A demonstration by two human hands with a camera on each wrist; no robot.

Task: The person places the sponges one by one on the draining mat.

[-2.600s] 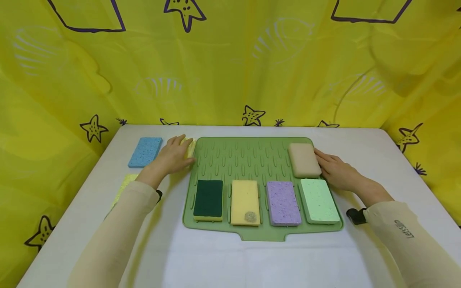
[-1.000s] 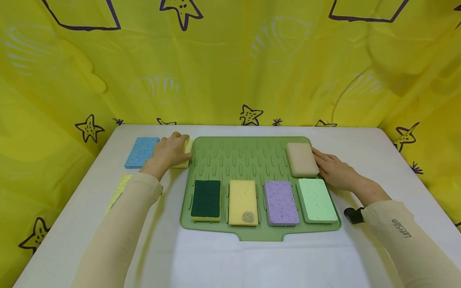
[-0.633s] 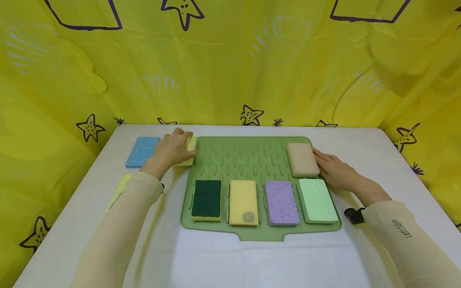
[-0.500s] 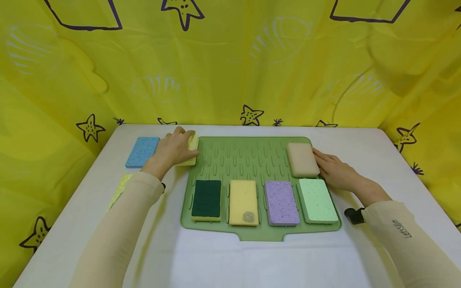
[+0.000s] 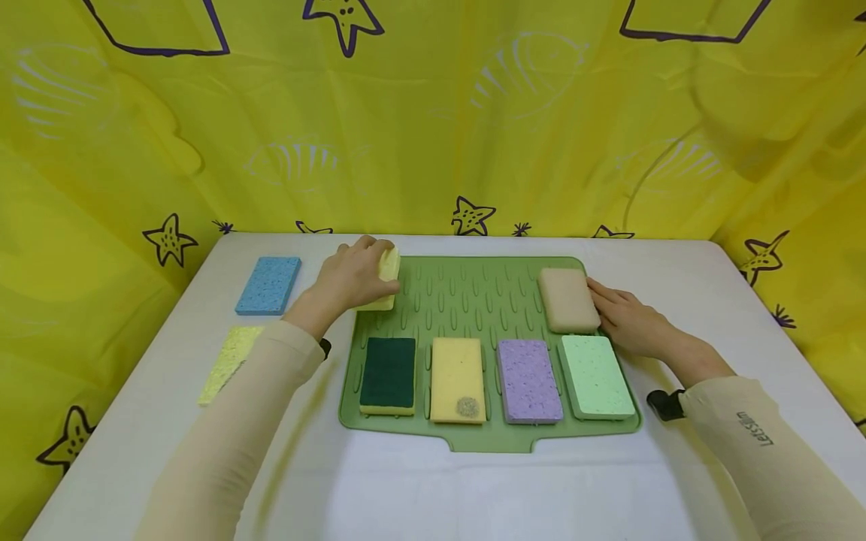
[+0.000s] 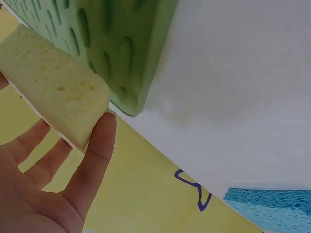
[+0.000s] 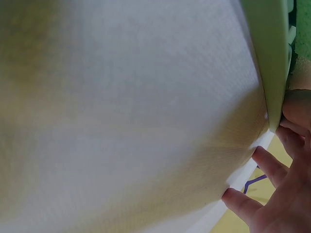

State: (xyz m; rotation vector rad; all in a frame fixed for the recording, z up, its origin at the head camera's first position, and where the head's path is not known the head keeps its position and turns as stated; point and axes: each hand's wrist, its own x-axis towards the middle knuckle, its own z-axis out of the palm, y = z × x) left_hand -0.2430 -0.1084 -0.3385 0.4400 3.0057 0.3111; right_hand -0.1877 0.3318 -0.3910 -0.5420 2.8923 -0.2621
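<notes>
My left hand [image 5: 352, 276] pinches a pale yellow sponge [image 6: 58, 80] between thumb and fingers, above the back left corner of the green ribbed mat [image 5: 467, 293]. In the left wrist view the sponge shows small pores, and the mat's corner lies just beyond it. At the mat's right edge my right hand [image 5: 636, 323] rests with fingers fairly straight, beside the beige sponge [image 5: 570, 300]. Its fingertips touch the white table in the right wrist view. Along the mat's front lie a dark green scouring sponge [image 5: 389, 376], a yellow sponge [image 5: 456, 372], a purple sponge [image 5: 530, 381] and a mint sponge [image 5: 597, 377].
Left of the mat, a blue sponge [image 5: 268, 285] lies on the white table [image 5: 487, 496]. Nearer the front is a flat yellow-green sponge [image 5: 228, 364], partly behind the left sleeve. A yellow patterned curtain [image 5: 419, 135] stands behind and at both sides.
My left hand has gripped the pale yellow sponge, lifted it from the table and carried it right, over the mat's corner. My right hand stays where it was.
</notes>
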